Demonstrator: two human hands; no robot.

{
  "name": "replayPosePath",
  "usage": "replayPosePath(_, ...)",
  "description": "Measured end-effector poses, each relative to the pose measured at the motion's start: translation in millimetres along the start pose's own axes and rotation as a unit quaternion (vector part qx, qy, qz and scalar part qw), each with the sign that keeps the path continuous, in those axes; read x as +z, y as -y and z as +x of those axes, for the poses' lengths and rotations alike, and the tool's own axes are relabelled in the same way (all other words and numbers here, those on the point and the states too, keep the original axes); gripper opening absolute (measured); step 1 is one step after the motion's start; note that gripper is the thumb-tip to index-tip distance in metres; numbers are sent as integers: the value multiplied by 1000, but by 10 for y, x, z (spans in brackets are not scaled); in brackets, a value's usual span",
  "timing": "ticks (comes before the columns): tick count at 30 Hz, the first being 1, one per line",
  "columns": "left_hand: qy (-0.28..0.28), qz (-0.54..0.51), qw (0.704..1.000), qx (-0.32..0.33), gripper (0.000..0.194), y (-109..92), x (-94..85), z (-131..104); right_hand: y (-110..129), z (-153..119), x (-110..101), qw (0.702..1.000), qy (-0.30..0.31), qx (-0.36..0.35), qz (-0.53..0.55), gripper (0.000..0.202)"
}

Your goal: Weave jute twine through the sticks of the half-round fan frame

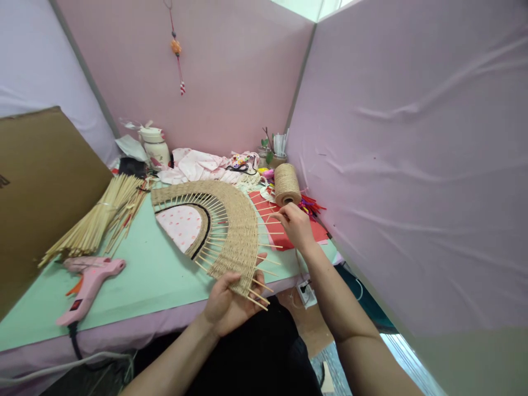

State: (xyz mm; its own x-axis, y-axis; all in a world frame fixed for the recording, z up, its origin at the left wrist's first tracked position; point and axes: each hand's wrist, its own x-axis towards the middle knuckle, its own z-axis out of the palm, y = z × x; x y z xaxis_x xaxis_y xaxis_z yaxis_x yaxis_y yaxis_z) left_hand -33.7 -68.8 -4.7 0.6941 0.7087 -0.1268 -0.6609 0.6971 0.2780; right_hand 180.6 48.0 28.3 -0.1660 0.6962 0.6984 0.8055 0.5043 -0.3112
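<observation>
Apparently weaving is in hand: the left hand (pixel 231 308) clamps the woven fan (pixel 243 220) at its five-o'clock end, over the worktop (pixel 165 283); at three o'clock, the right hand (pixel 295 224) nears the sticks (pixel 271 233), grip unclear. Next probably needs taut twine (pixel 286 179).

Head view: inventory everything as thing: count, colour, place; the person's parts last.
Arched twine weaving: 1, tan, centre
Spotted curved fabric: 1, white, inside arch
Plastic glue gun: 1, pink, front left
Bundled slender sticks: uncountable, pale, left
Flat cardboard: 1, brown, far left
Lidded bottle: 1, cream, back left
Crumpled cloth: count unclear, pinkish, back
Twine spool: 1, tan, right
Flat sheet: 1, red, right
Fuzzy stems: several, mostly red, right
Small clutter: uncountable, multicoloured, back
Hanging ornament: 1, orange, back wall
Table cover: 1, pale green, underneath
Left hand: 1, bare, holding arch
Right hand: 1, bare, near stick tips
</observation>
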Motion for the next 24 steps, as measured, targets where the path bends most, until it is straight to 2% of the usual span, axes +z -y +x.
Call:
replayPosePath(3, 0, -2, 1000, -5, 48, 1, -30, -27, -2, 85, -126, 998, 51, -12, -28, 40)
replayPosePath(6, 5, -1, 1000, -6, 47, 15, -66, -66, -38, 195, -224, 994, 95, 8, -55, 43)
replayPosePath(10, 17, -5, 1000, -6, 50, 31, -107, -109, -88, 285, -196, 989, 139, 59, -11, 48)
replayPosePath(12, 27, -8, 1000, -8, 53, 25, -107, -118, -87, 248, -114, 988, 123, 83, 30, 49)
replayPosePath(15, 39, -11, 999, -4, 58, -1, -80, -124, -44, 96, 49, 986, 42, 134, 87, 48)
replayPosePath(18, 51, -10, 999, 7, 62, -26, -45, -131, 25, -76, 228, 966, -28, 196, 166, 46)
replayPosePath(21, 56, -11, 998, 10, 62, -28, -17, -129, 112, -165, 434, 937, -47, 256, 233, 43)
replayPosePath(24, 63, -16, 998, 9, 60, -15, 5, -112, 217, -152, 667, 908, -40, 296, 294, 43)
